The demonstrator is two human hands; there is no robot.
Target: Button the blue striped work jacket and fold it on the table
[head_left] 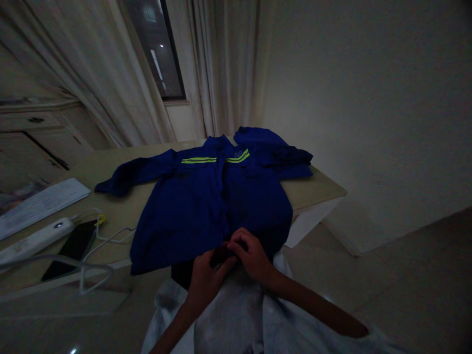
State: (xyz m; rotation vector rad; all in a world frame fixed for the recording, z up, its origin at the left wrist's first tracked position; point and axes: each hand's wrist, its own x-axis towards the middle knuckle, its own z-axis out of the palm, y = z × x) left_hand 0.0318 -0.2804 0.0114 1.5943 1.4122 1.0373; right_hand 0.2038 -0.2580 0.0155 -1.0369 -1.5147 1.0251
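A dark blue work jacket (195, 206) lies spread front side up, with yellow-green stripes across its chest. Its collar points away from me and the lower hem hangs over the table's near edge. Where the front opening meets the hem, my left hand (210, 268) is closed in a pinch on the cloth. Close beside it, my right hand (249, 253) also pinches the hem, thumb and forefinger together. The fingertips of both hands nearly touch. Whatever small part lies between them is too dark to make out.
On the table (313, 191), a dark phone (72, 248), a white power strip (40, 241) with loose cables and some papers (44, 206) lie to the left. More blue cloth (261, 136) lies by the jacket's right shoulder. A wall (368, 98) stands at the right.
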